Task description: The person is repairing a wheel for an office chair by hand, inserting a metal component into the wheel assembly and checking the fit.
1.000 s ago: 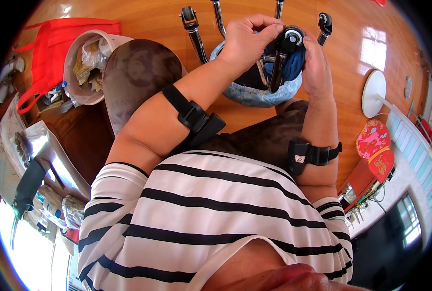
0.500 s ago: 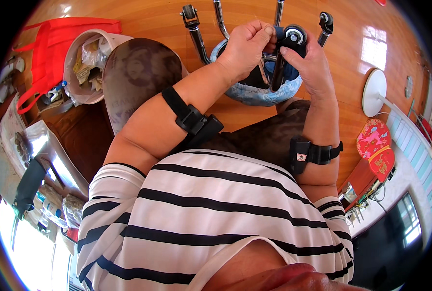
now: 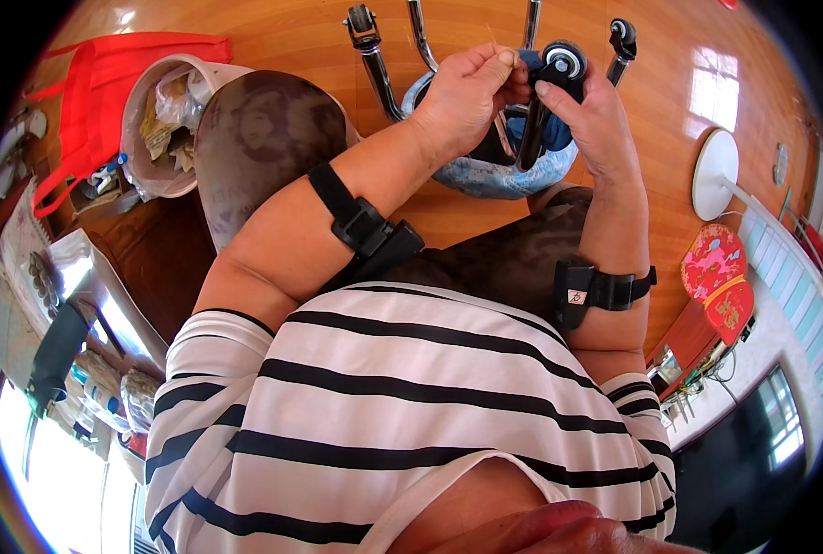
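Observation:
An upturned stool with chrome legs lies in front of me, its seat in a pale blue patterned cover (image 3: 490, 185) facing the floor. My right hand (image 3: 605, 120) is wrapped round the leg end with a black caster wheel (image 3: 562, 61), thumb on the near side. Dark blue cloth (image 3: 555, 134) is bunched beneath that hand. My left hand (image 3: 471, 88) pinches thumb and fingertips together just left of the wheel, where a bit of blue cloth shows. Faint thin strands rise above these fingers; what they hold is too small to make out.
Two other casters, one at left (image 3: 362, 26) and one at right (image 3: 623, 35), stick up from the legs. On the left stand a lined waste bin (image 3: 222, 74) and a red bag (image 3: 97, 102). A white round base (image 3: 714, 174) is on the right.
The caster and my right hand have shifted slightly; the wheel is turned a little. My left hand stays pinched beside it, and thin strands now show above its fingers.

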